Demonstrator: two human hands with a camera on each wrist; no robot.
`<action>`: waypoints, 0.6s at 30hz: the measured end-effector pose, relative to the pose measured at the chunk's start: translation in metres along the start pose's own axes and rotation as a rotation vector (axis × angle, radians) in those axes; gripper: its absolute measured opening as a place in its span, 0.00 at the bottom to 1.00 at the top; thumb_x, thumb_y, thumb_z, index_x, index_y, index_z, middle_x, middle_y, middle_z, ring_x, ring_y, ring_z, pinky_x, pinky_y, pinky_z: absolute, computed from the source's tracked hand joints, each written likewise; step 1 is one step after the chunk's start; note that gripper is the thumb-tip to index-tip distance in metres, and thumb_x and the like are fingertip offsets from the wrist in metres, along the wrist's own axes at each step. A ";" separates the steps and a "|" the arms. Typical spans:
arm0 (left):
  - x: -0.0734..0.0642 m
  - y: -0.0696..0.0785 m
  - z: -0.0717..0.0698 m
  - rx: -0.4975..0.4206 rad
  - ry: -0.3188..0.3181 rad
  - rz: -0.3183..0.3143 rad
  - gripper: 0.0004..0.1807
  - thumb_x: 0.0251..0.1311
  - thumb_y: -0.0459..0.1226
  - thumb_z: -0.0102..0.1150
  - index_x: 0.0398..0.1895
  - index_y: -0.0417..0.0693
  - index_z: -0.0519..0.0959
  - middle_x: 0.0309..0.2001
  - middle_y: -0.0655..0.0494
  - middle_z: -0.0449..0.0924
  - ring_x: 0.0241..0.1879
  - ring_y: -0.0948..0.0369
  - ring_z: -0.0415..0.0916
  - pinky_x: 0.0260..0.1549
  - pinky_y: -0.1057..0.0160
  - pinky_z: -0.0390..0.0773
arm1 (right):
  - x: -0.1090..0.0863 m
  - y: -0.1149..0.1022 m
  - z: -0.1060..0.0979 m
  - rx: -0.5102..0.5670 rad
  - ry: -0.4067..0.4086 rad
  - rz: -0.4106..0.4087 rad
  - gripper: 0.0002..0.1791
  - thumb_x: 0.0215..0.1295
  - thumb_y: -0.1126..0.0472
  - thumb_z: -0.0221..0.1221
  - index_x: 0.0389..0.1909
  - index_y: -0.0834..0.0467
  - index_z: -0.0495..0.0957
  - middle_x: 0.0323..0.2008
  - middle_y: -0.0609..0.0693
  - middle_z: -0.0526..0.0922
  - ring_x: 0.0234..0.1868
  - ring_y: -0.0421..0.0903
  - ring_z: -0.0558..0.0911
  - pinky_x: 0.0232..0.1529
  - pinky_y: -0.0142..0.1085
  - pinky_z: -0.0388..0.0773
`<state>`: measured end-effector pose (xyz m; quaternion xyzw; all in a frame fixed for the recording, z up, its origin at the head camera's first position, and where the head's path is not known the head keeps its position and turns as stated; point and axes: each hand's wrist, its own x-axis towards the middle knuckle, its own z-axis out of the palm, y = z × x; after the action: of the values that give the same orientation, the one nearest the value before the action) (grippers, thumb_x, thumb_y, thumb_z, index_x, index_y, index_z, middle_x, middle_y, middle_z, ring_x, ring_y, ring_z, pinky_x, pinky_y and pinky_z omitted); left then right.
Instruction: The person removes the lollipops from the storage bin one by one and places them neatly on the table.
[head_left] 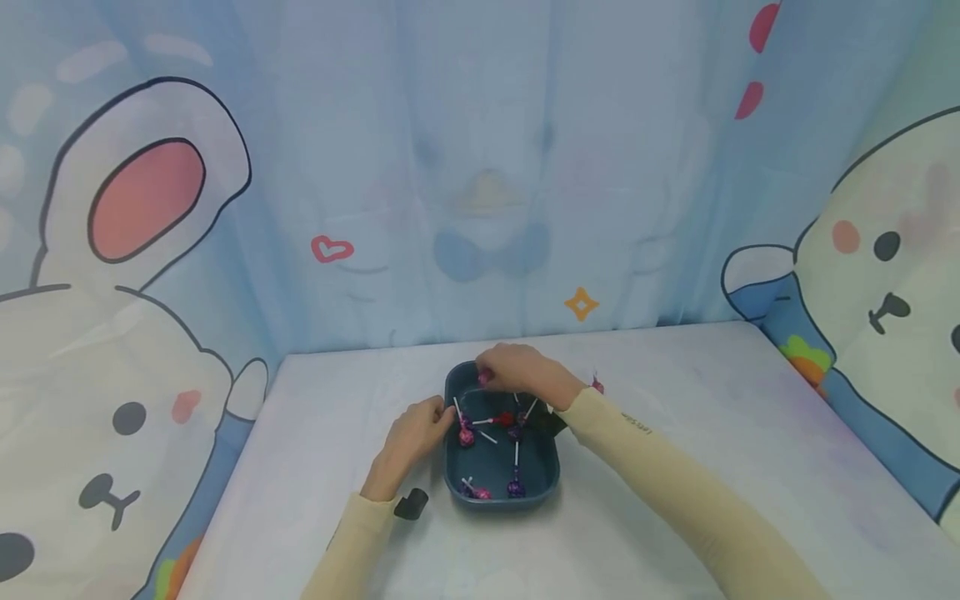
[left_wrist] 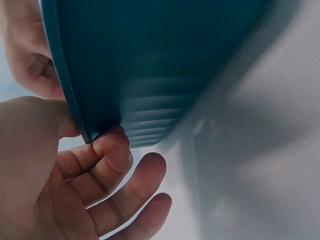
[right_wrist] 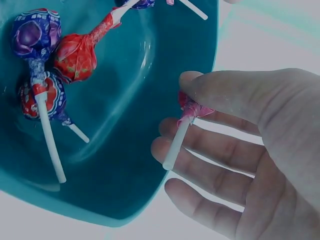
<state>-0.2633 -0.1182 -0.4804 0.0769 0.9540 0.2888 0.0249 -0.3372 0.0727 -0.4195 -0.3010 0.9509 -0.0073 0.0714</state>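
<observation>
A dark teal plastic basin [head_left: 498,467] stands on the table with several wrapped lollipops in it. My left hand [head_left: 415,429] pinches its left rim; in the left wrist view the thumb and forefinger grip the basin's wall [left_wrist: 135,60], other fingers free of it. At the far end my right hand [head_left: 521,368] holds a pink-wrapped lollipop [right_wrist: 189,111] by its head between thumb and fingers, its white stick pointing away from the palm. Beside it in the basin lie a purple lollipop [right_wrist: 34,37] and a red lollipop [right_wrist: 75,59]. My right forearm hides part of the basin.
Past the right forearm, a pink-red wrapped piece [head_left: 597,385] lies on the white-covered table [head_left: 675,400]. A blue curtain [head_left: 480,108] printed with cartoon animals hangs behind and at both sides. Black wrist cameras sit at the cuffs, the left one [head_left: 411,504] plainly visible.
</observation>
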 end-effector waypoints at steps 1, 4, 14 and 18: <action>0.000 0.000 0.000 0.002 0.002 0.002 0.15 0.64 0.49 0.46 0.25 0.51 0.69 0.18 0.58 0.67 0.18 0.63 0.64 0.17 0.65 0.63 | -0.001 0.001 -0.001 0.001 -0.002 0.003 0.07 0.59 0.54 0.60 0.37 0.50 0.78 0.27 0.41 0.77 0.29 0.39 0.74 0.35 0.35 0.73; 0.000 0.000 0.000 0.002 0.008 0.008 0.15 0.64 0.49 0.46 0.24 0.51 0.69 0.17 0.58 0.67 0.18 0.63 0.64 0.17 0.65 0.62 | -0.004 0.003 -0.003 0.012 -0.002 0.004 0.08 0.59 0.54 0.60 0.38 0.50 0.78 0.28 0.41 0.77 0.29 0.39 0.74 0.36 0.35 0.73; 0.000 0.001 0.000 0.006 0.016 0.014 0.15 0.64 0.48 0.47 0.24 0.50 0.69 0.17 0.58 0.67 0.18 0.63 0.64 0.17 0.65 0.62 | -0.015 0.015 -0.007 0.069 0.019 -0.005 0.09 0.59 0.55 0.60 0.40 0.52 0.77 0.31 0.43 0.79 0.32 0.40 0.75 0.39 0.37 0.74; 0.000 0.001 0.000 0.009 0.020 0.013 0.15 0.63 0.48 0.47 0.24 0.50 0.69 0.17 0.58 0.67 0.18 0.63 0.63 0.16 0.65 0.61 | -0.020 0.022 -0.008 0.085 0.028 -0.032 0.08 0.59 0.56 0.60 0.37 0.53 0.77 0.29 0.43 0.78 0.29 0.40 0.73 0.35 0.37 0.73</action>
<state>-0.2628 -0.1174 -0.4802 0.0804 0.9549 0.2856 0.0131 -0.3347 0.1015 -0.4105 -0.3127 0.9457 -0.0531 0.0707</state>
